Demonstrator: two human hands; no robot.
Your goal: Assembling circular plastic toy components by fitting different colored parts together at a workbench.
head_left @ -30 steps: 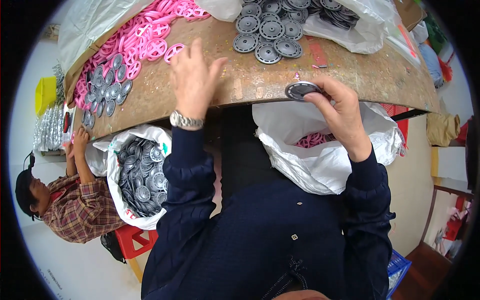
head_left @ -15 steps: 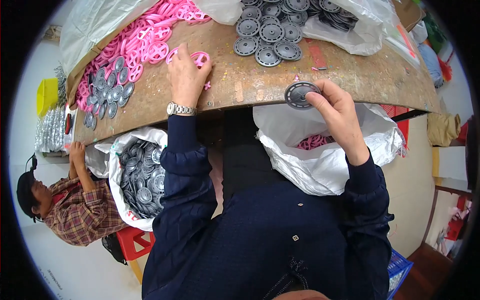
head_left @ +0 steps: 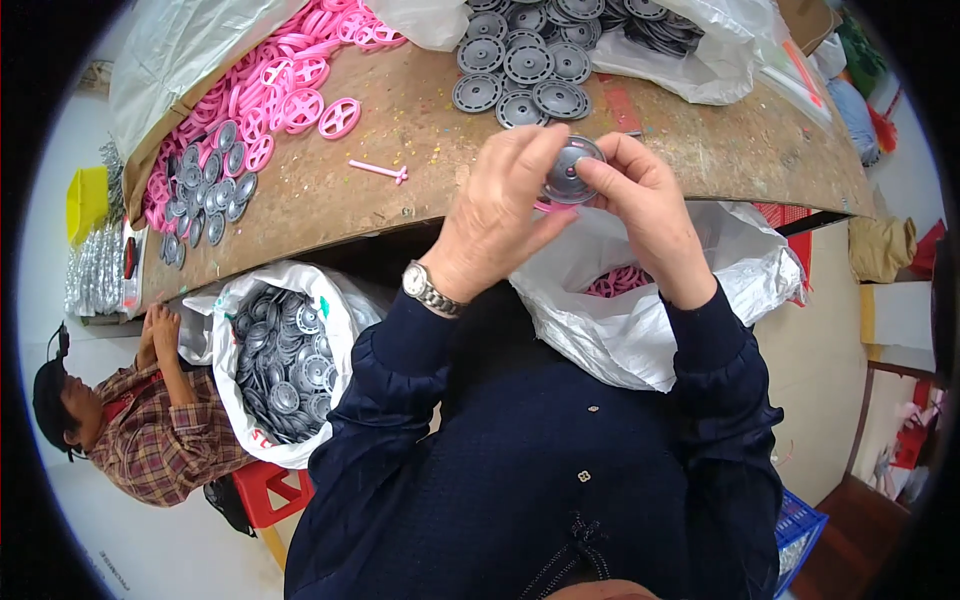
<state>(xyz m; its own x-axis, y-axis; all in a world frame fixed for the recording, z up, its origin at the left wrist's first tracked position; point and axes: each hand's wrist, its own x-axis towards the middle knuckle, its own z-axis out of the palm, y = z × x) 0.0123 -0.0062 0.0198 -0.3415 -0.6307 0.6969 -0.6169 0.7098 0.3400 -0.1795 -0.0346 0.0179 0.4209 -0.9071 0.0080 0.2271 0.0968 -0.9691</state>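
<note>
My right hand (head_left: 640,200) pinches a round grey plastic disc (head_left: 568,186) between thumb and fingers, above the table's near edge. Against the disc's far left side rest the raised fingers of my left hand (head_left: 495,205), which wears a wristwatch. Between my hands a bit of a pink plastic wheel (head_left: 553,207) shows under the disc; most of it is hidden, and the left hand appears closed on it. One loose pink wheel (head_left: 340,118) lies on the table, left of my hands, with a thin pink rod (head_left: 378,171) nearer to me.
Pink wheels (head_left: 285,75) heap at the table's far left, with small grey discs (head_left: 212,185) beside them. More grey discs (head_left: 527,62) lie at the back. Below the edge stand a sack of grey discs (head_left: 285,385) and a white sack (head_left: 610,335). A person (head_left: 165,430) sits at left.
My left hand has come right from the pink wheels, bringing one to the grey disc in my right hand. The right hand has shifted slightly left. The pink rod now shows on the table.
</note>
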